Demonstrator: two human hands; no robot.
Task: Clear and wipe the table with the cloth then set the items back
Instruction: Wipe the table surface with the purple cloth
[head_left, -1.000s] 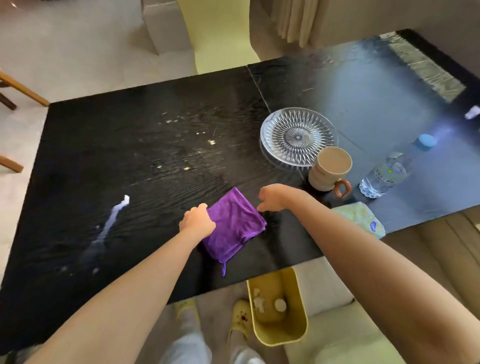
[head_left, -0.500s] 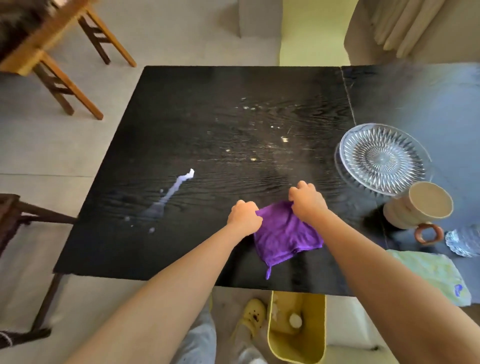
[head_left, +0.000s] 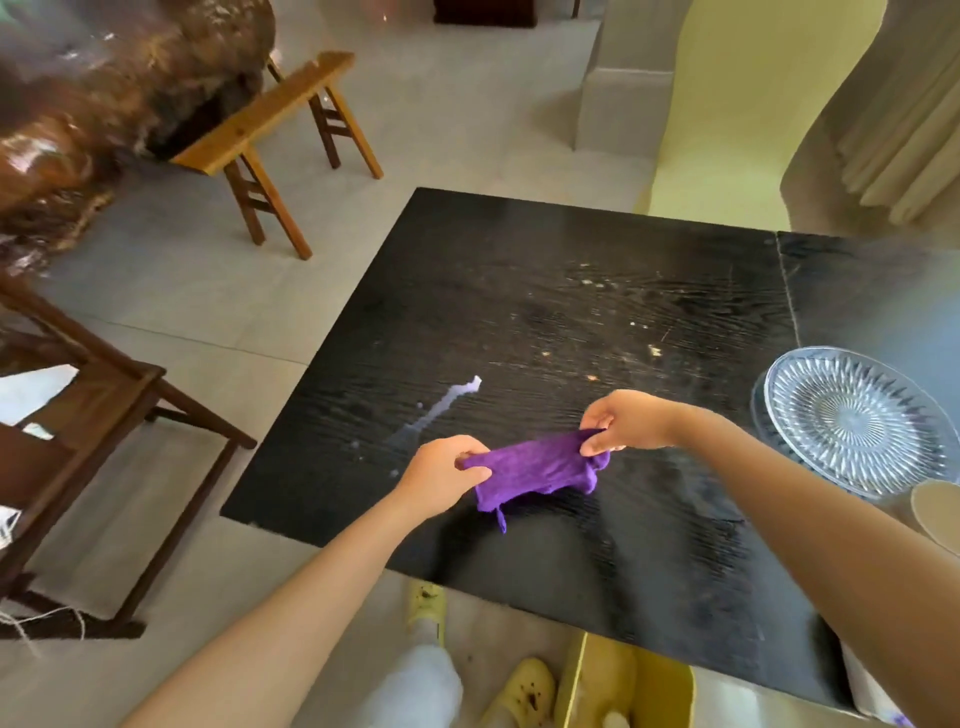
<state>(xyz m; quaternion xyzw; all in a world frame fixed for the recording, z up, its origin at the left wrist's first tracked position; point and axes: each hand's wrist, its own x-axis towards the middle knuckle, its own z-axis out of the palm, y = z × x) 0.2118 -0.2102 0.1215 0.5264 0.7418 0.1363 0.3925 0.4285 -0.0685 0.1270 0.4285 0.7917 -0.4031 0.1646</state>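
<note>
1. Left hand (head_left: 441, 475) and right hand (head_left: 628, 423) are apart, each pinching one end of the purple cloth (head_left: 535, 467).
2. The cloth is stretched between them and sags in the middle, low over the tabletop (head_left: 519, 249) towards its near edge. Cannot tell whether the hem touches.
3. A white streak (head_left: 441, 410) of spilled liquid lies just beyond the left hand, towards the left edge. Crumbs (head_left: 592, 283) are scattered mid-tabletop to the far side.
4. Risk: a bunched, unfolded cloth would likely smear the streak rather than lift it.
5. Risk: strokes towards the left edge would push crumbs onto the floor, missing the yellow bin (head_left: 623, 686) below the near edge.
6. Risk: the glass plate (head_left: 852, 421) and cup (head_left: 937, 512) sit uncleared at the right, close to the right forearm. A wide sweep could knock them.
7. Surface: black, wood-grained, with a seam at the right.
8. Room: pale tiled floor, wooden stool (head_left: 280, 114) beyond, dark chair (head_left: 104, 395) to the left, curtain (head_left: 893, 104) at far right.
</note>
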